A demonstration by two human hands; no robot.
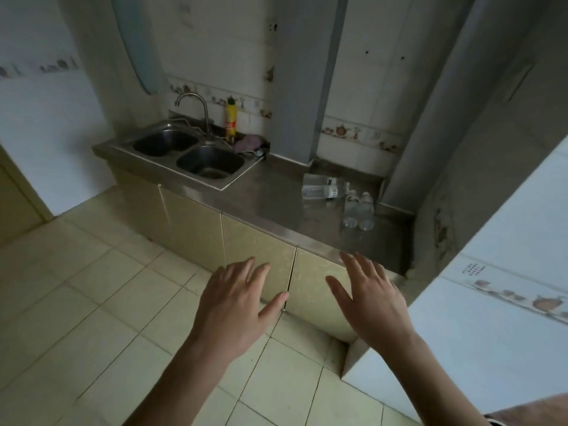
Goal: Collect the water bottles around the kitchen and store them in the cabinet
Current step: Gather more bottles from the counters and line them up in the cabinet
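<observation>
Several clear water bottles lie on their sides on the steel counter (276,195) at the right: one pair of bottles (321,188) lying crosswise, and a second pair of bottles (358,210) pointing toward me. Beige cabinet doors (258,241) under the counter are closed. My left hand (236,299) hovers in front of the middle door with its fingers spread and nothing in it. My right hand (368,298) is raised just below the counter's front edge, fingers spread, also holding nothing. Both hands are well short of the bottles.
A double steel sink (190,153) with a curved tap (193,109) fills the counter's left end. A yellow detergent bottle (231,119) and a pink cloth (249,142) sit behind it. A white tiled wall (491,318) juts out on the right. Pale floor tiles (92,287) lie below.
</observation>
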